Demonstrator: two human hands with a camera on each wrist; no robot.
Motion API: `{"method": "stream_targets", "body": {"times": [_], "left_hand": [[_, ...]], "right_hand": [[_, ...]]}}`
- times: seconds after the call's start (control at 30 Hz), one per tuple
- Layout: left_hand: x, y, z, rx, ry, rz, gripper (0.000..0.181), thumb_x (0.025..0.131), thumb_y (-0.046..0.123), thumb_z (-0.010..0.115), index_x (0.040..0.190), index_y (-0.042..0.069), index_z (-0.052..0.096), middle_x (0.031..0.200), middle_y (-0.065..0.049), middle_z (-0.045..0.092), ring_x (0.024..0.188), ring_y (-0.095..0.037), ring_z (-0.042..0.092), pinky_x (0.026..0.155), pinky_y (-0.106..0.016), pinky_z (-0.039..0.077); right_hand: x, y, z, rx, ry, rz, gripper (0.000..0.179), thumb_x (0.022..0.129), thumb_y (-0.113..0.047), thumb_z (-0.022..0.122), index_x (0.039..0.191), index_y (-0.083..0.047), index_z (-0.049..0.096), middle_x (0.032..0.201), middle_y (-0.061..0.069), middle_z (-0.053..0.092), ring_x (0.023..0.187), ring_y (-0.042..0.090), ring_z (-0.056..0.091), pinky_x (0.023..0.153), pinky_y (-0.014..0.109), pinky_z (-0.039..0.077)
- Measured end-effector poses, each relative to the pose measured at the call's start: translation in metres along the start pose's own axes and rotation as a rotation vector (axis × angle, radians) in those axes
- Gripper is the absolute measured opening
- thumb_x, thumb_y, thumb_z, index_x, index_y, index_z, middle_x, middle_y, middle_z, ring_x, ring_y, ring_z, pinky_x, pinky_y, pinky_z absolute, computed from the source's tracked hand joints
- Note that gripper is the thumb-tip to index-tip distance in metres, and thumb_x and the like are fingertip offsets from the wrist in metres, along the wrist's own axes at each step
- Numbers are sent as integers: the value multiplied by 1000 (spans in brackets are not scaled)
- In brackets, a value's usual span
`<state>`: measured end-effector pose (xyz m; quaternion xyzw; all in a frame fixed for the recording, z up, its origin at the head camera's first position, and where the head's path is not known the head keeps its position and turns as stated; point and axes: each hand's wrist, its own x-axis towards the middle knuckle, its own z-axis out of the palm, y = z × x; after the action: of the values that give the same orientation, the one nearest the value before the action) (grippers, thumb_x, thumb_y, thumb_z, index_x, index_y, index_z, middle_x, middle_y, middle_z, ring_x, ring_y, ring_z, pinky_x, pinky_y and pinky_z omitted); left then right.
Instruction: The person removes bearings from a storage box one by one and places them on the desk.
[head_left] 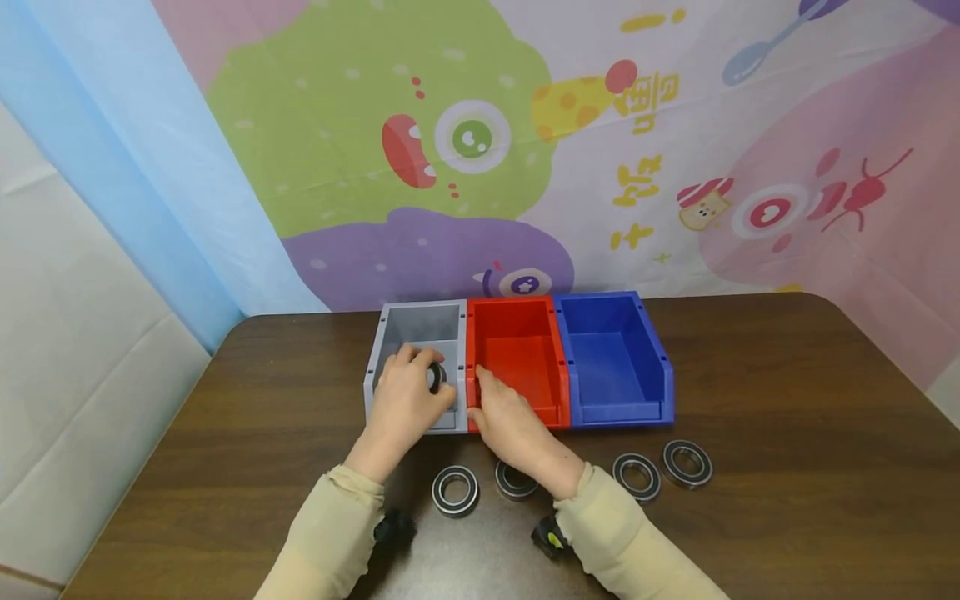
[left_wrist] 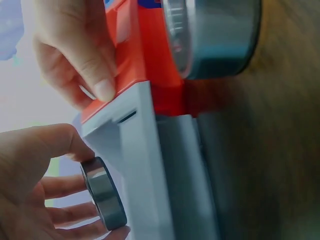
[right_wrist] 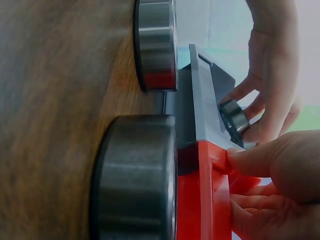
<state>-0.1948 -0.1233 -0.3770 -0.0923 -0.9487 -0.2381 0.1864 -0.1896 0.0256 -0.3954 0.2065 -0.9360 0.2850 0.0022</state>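
In the head view my left hand (head_left: 405, 398) pinches a ball bearing (head_left: 436, 377) between thumb and fingers, inside the open top of the grey bin (head_left: 377, 358). The left wrist view shows this metal bearing (left_wrist: 109, 196) tilted on edge, fingertips around its rim. My right hand (head_left: 516, 423) grips the left wall of the red bin (head_left: 561, 367), where it meets the grey one. Its thumb (right_wrist: 250, 160) presses the red rim in the right wrist view, with the other fingers inside the bin.
A blue bin (head_left: 611, 367) adjoins the red one on the right. On the brown table (head_left: 787, 400) before the bins lie several bearings: one (head_left: 438, 492) at left, another (head_left: 516, 493) partly under the right wrist, two more (head_left: 618, 477) at right. A printed cloth (head_left: 337, 142) hangs behind.
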Motion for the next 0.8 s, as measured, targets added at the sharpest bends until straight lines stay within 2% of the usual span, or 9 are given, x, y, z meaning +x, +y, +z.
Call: {"method": "stream_targets", "body": {"times": [0.23,0.47,0.67,0.8], "left_hand": [[-9,-4,-12,49,-23,64,29,70,16,63,97,3,67,93,-12,60,83,-30,55,70,-40,49],[-21,-5,-28,88,-89,116,27,66,17,67,90,5,63,85,-7,57,73,-24,54,61,-37,46],[-28,-5,-37,111,-187,123,27,62,19,69,84,7,59,76,-3,52,61,-18,50,55,-34,44],[-31,-4,-37,130,-293,128,27,63,22,71,81,8,57,72,-1,49,58,-15,47,55,-32,43]], "right_hand": [[-1,0,1,4,-2,-7,57,87,-16,60,132,9,35,123,22,52,101,32,59,85,43,48],[-2,-1,2,-2,19,-14,56,87,-15,60,131,10,37,126,23,50,106,34,56,90,43,45],[-1,-2,0,11,11,3,56,87,-16,59,132,9,35,126,23,50,106,34,56,89,44,46],[-1,-2,0,11,13,0,56,87,-16,59,132,9,35,125,23,51,105,34,56,89,43,46]]}}
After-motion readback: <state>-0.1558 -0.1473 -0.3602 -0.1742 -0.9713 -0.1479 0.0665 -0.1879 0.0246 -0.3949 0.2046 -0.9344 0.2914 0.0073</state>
